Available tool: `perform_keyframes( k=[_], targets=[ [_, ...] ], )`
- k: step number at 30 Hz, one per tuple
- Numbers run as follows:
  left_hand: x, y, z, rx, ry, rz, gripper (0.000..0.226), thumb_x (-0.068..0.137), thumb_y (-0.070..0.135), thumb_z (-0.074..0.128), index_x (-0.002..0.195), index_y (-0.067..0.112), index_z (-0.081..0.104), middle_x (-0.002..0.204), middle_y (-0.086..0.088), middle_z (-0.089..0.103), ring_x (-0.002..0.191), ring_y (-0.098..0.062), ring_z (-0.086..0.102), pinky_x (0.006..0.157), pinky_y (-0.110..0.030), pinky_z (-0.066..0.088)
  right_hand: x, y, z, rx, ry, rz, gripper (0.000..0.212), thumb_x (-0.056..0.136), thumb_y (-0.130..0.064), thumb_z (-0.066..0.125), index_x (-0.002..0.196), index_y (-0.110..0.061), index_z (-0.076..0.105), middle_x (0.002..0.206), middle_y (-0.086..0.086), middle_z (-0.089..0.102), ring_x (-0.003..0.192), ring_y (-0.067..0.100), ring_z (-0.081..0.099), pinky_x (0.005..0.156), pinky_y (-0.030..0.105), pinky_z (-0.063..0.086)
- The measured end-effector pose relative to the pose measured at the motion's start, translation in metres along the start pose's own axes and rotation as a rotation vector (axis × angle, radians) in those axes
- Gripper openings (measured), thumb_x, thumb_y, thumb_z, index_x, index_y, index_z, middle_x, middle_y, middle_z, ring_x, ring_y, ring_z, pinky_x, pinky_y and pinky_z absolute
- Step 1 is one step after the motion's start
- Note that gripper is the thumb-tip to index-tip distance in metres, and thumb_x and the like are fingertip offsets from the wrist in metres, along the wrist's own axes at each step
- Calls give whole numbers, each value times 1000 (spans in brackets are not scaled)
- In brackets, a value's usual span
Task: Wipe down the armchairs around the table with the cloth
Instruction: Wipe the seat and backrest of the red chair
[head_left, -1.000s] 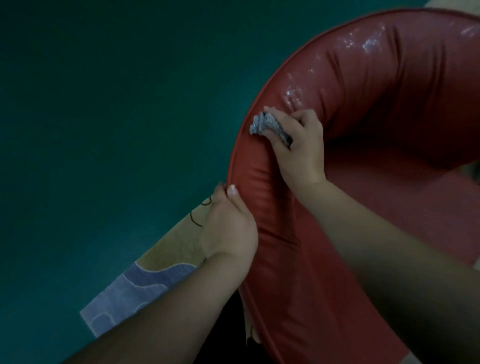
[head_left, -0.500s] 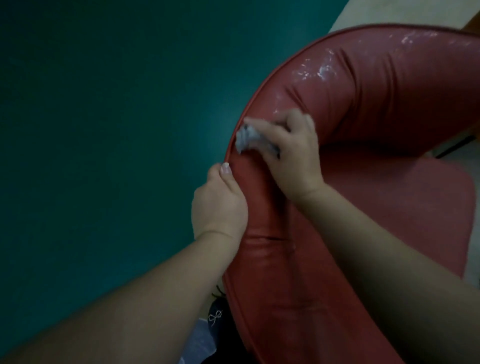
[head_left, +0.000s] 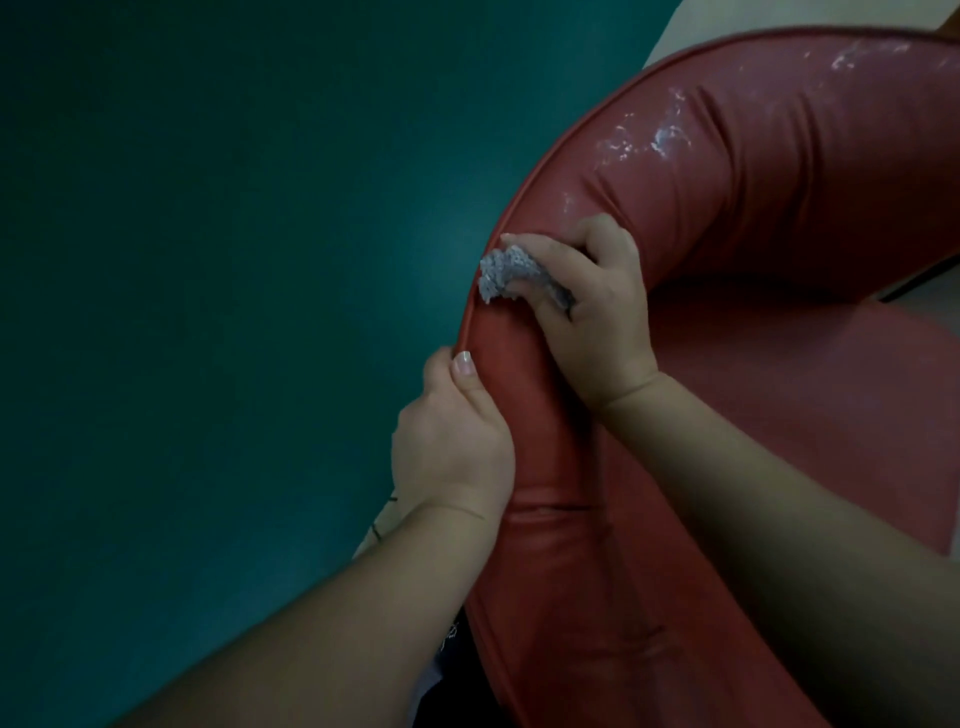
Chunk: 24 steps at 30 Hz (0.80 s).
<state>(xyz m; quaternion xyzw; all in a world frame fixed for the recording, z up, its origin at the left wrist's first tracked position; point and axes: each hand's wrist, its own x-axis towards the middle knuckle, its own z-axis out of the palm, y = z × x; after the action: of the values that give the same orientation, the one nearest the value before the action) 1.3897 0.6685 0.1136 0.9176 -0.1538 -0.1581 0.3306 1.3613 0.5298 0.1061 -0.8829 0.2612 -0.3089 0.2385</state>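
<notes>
Compared with a second ago, the right hand and its cloth have slid back along the curved top roll of the armchair toward the person, so the gap to the left hand is a lot smaller now, and the view has shifted a bit too.

Right hand's fingers are curled round the bunched grey cloth, pressing it onto the red padding right at the piped outer edge. Left hand grips that same outer edge just below, thumb on top — the other fingers go round the back where I can't see them.

The thing that matters, I'd guess: the roll curves away up and to the right, and the whitish scuffed patch lies further along that curve, beyond the cloth. So the cloth hand is the nearer one — next stroke probably follows the roll's long line back out that way.
</notes>
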Motion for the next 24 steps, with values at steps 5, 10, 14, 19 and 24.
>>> perform_keyframes(
  k=[5, 10, 14, 19, 24],
  targets=[
    [-5, 2, 1, -10, -7, 11, 46, 97, 39, 23, 124, 18, 53, 101, -19, 67, 93, -42, 59, 73, -38, 41, -44, -3, -8, 119, 71, 105, 30, 85, -17, 70, 115, -12, 69, 89, 6, 47, 81, 22, 51, 77, 35, 47],
    [-5, 3, 0, -6, 0, -5, 43, 99, 38, 24, 122, 18, 53, 99, -20, 66, 91, -43, 58, 71, -38, 39, -38, 2, -14, 90, -7, 56, 31, 82, -10, 72, 112, -12, 70, 87, 10, 49, 80, 28, 52, 75, 41, 47],
    [-5, 1, 0, -9, 19, 24, 51, 94, 44, 18, 120, 18, 54, 96, -16, 66, 89, -40, 58, 68, -35, 34, 3, 14, -5, 38, 48, 29, 27, 83, -18, 70, 109, -12, 72, 86, 11, 52, 82, 29, 52, 80, 31, 41],
    [-5, -1, 1, 0, 38, 22, 42, 98, 38, 24, 119, 18, 55, 95, -17, 67, 88, -41, 58, 66, -30, 27, -63, 0, -12, 208, 100, 193, 28, 86, -19, 69, 113, -9, 69, 90, 5, 48, 80, 18, 53, 77, 19, 44],
    [-5, 2, 1, 13, 29, 18, 43, 98, 39, 24, 118, 18, 55, 95, -18, 66, 88, -41, 58, 67, -35, 34, -63, 6, -17, 173, 44, 172, 26, 83, -17, 73, 108, -12, 72, 87, 3, 46, 77, 15, 50, 73, 24, 45]
  ],
)
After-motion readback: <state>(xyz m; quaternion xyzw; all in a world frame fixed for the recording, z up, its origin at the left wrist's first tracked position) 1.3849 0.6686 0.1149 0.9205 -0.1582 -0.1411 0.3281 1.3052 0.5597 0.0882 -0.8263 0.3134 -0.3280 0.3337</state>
